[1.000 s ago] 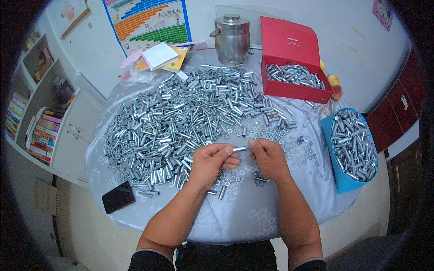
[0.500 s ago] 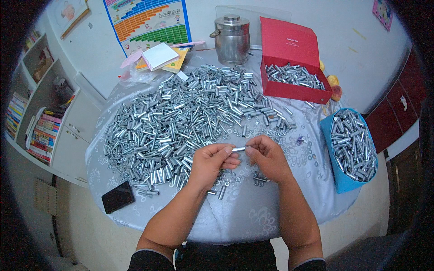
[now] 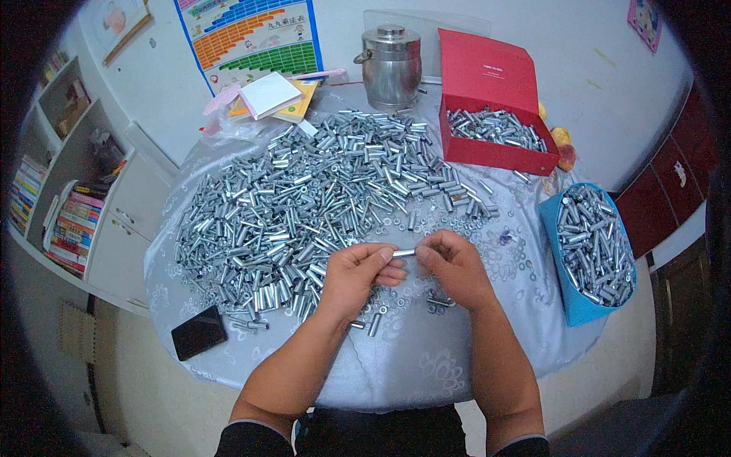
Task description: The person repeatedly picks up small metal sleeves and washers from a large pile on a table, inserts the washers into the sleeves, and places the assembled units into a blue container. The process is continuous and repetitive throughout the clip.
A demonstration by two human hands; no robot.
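Because both hands pinch it, one at each end, the small metal tube [image 3: 404, 252] stays level just above the surface [image 3: 426, 365], near its front middle. The left hand [image 3: 358, 274] is curled around one end, fingers closed tight. The right hand [image 3: 454, 268] closes on the other end with its fingertips, likely to fit or turn a little part there, though that part is too small to see. Loose washers and nuts [image 3: 438, 301] lie right under the hands, close enough to grab. A big heap of silver tubes [image 3: 304, 213] spreads behind, within easy reach. A red box [image 3: 495, 145] far back and a blue bin [image 3: 594, 251] on the right also hold tubes, maybe to keep them sorted apart. A black phone [image 3: 199, 332] lies off at the left edge, out of the way.
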